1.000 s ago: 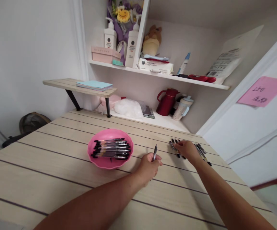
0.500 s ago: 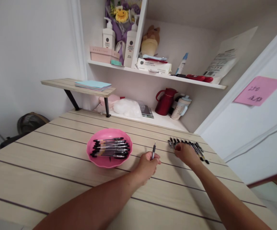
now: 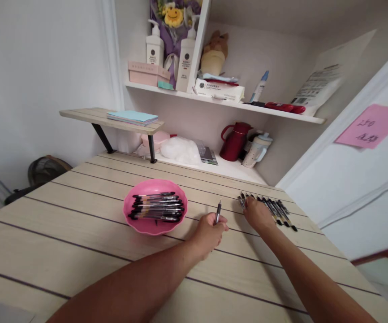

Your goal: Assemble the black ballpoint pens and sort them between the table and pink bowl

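Observation:
My left hand (image 3: 209, 233) is closed around an uncapped pen (image 3: 218, 211), whose bare tip points up and away from me. To its right, my right hand (image 3: 257, 213) reaches down to the left end of a row of black-and-clear pens (image 3: 278, 208). Its fingertips are pinched together there, and what lies between them is hidden. Short clear and black pieces (image 3: 241, 202), perhaps caps, show just beside those fingertips. Left of both hands, a pink bowl (image 3: 153, 229) with a wavy rim holds several capped pens (image 3: 157, 207) lying crosswise.
The slatted wooden table (image 3: 113, 251) carries a small raised shelf (image 3: 79, 115) with blue paper (image 3: 133, 117) on it. At the back are a red jug (image 3: 236, 141), a cup (image 3: 257, 150) and a white plastic bag (image 3: 180, 151). Bottles stand on the shelf (image 3: 221, 101) above.
My right hand has shifted slightly left along the row, its fingers lower at the left end. My left hand still grips the pen. The whole view has shifted a little.

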`<action>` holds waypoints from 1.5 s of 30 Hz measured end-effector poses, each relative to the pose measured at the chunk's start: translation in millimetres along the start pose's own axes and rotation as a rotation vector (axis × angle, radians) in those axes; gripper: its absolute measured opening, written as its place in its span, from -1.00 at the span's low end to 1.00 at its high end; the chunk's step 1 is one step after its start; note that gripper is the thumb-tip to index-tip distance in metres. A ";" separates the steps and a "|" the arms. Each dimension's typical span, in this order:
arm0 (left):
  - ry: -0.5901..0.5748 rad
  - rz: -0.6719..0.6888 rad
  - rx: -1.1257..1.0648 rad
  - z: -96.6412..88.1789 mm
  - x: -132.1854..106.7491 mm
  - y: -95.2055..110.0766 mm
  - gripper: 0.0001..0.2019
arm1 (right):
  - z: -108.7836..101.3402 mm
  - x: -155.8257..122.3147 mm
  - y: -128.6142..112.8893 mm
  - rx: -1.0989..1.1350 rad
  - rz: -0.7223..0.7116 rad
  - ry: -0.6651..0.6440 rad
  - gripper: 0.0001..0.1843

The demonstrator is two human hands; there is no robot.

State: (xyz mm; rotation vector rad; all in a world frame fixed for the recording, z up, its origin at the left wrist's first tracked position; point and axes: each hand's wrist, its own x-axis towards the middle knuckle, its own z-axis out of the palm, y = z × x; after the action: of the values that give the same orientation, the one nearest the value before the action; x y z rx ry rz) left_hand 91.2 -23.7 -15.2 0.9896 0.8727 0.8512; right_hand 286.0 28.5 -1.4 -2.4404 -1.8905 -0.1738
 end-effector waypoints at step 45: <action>-0.062 0.036 -0.576 -5.8 7.1 2.9 -0.61 | -7.6 -95.4 -51.7 0.824 -0.151 0.020 -0.77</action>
State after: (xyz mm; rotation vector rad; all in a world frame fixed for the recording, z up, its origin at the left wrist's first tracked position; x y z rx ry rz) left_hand 88.3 -14.5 -15.8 0.5231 0.5086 1.0210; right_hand 212.0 -51.0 -6.8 -1.7327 -1.6615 0.4780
